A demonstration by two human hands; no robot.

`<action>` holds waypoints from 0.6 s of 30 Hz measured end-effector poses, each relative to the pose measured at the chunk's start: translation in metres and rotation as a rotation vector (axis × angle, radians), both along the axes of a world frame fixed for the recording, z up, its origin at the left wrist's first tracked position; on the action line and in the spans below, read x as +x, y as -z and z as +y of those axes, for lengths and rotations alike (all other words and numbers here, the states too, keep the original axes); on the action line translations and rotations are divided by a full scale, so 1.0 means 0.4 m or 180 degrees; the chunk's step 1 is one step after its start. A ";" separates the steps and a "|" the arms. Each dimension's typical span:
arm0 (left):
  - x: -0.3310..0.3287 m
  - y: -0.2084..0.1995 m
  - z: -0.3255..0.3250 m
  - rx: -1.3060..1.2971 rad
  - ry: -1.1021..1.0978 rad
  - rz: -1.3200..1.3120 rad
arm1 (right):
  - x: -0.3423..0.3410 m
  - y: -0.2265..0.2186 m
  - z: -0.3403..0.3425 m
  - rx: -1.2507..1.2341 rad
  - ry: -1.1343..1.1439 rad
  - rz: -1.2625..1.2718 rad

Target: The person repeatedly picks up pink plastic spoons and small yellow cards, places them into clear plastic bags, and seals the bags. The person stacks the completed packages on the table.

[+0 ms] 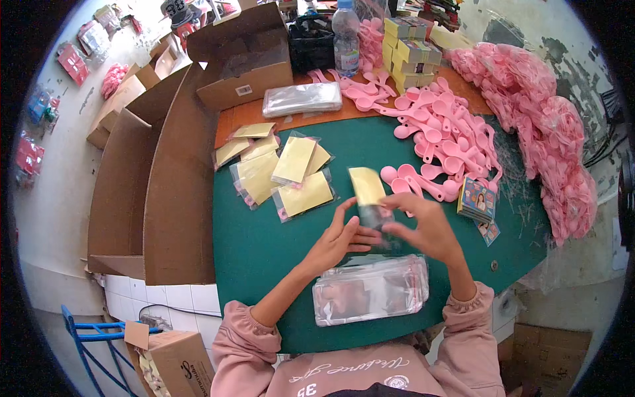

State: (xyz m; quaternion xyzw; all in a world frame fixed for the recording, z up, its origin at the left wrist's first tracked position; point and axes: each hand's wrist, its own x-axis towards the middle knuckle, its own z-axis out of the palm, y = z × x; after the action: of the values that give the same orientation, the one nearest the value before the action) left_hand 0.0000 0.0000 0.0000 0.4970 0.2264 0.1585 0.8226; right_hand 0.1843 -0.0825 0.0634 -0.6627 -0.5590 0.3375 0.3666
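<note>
The right hand (423, 223) is pinching a yellow packet (366, 185), the left hand (334, 245) touching it, grip too blurred to tell; pink spoons (433, 135) are lying at its two o'clock.

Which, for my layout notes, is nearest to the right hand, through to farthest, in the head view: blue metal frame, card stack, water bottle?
1. Card stack: beside the right hand, rightward.
2. Water bottle: back, leftward.
3. Blue metal frame: far lower left.
</note>
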 end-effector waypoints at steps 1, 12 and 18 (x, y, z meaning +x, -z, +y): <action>-0.003 0.001 -0.003 -0.0227 -0.0027 -0.0009 | -0.008 0.005 -0.004 0.0346 -0.0375 -0.0440; -0.039 0.007 -0.015 -0.0296 0.0174 0.0491 | -0.082 0.091 -0.015 0.0681 -0.1133 -0.1245; -0.040 -0.004 -0.017 -0.0089 0.0128 0.0593 | -0.073 0.085 -0.008 0.0597 -0.1213 -0.0734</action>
State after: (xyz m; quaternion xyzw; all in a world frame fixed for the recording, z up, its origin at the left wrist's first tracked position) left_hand -0.0159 -0.0067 0.0017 0.5025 0.2941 0.0918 0.8078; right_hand 0.1551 -0.0858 0.0293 -0.5425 -0.7410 0.2693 0.2900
